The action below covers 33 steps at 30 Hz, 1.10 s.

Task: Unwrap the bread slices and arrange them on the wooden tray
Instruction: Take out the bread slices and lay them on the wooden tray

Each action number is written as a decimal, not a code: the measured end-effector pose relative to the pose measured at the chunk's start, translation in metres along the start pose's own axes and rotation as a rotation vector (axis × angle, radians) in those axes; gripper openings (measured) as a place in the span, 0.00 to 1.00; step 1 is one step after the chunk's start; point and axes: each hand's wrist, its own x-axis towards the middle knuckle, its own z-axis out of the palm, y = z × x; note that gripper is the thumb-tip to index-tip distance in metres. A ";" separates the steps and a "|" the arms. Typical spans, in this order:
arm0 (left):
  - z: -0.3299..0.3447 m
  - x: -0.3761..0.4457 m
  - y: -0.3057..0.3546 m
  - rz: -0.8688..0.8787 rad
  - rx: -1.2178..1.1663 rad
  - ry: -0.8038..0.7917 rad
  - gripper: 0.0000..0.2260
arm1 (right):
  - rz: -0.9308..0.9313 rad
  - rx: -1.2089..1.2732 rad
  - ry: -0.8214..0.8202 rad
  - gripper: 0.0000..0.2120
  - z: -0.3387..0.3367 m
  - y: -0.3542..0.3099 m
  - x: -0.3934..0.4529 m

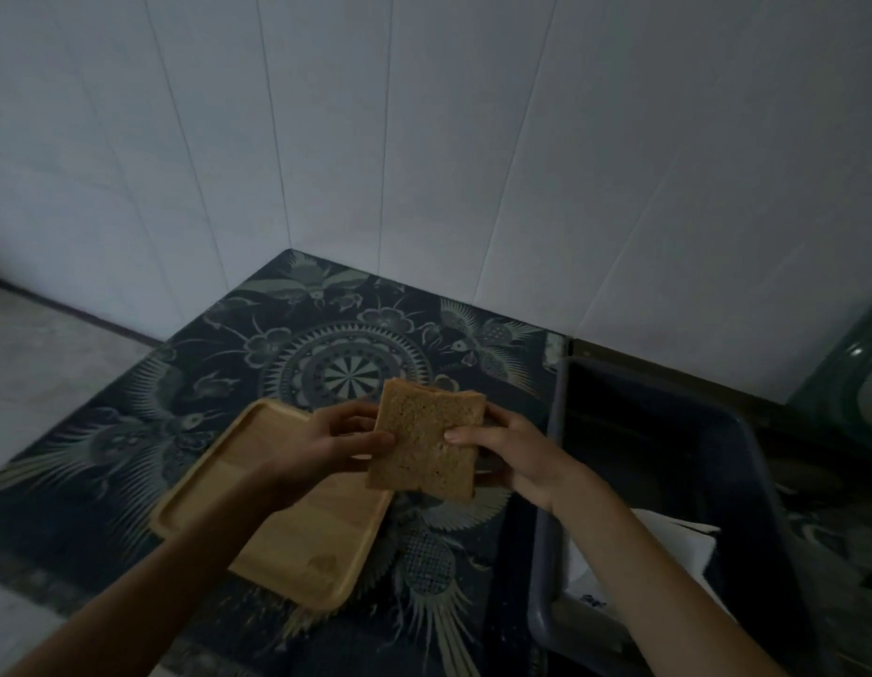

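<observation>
Head view, the only one you've got: you're holding the bread slices (426, 439) up in the air between both hands, above the tabletop (258, 334) with its dark patterned cloth, just past the right end of the wooden tray (219, 486). Your left hand (334, 444) pinches the left edge, thumb across the front face, fingers behind. Your right hand (505, 454) grips the right edge the same way, thumb on the front. Looks like at least two slices stacked, going by the doubled top edge, but it's dim, so I can't swear to it. No wrapper visible on them from here.

The tray looks bare, so I'd say you're at the placing step. Peel one slice off with the left hand while the right keeps the rest, and go easy with the thumbs, soft bread dents fast. Lay it flat in a far corner of the tray so the others fit beside it.

The stack stands nearly upright, broad face toward you, long axis running top to bottom and leaning slightly, top edge tipped left. The dark bin (668, 456) sits on your right.
</observation>
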 end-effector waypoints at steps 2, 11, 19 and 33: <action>-0.019 0.003 -0.011 -0.042 0.002 0.010 0.19 | 0.058 0.036 0.029 0.30 0.018 0.011 0.014; -0.103 0.021 -0.087 -0.249 0.048 -0.007 0.22 | 0.347 0.194 0.132 0.27 0.089 0.081 0.070; -0.139 0.028 -0.139 -0.370 0.149 -0.045 0.21 | 0.507 0.259 0.178 0.27 0.125 0.134 0.103; -0.151 0.025 -0.182 -0.428 0.159 -0.071 0.19 | 0.562 0.156 0.246 0.17 0.152 0.155 0.102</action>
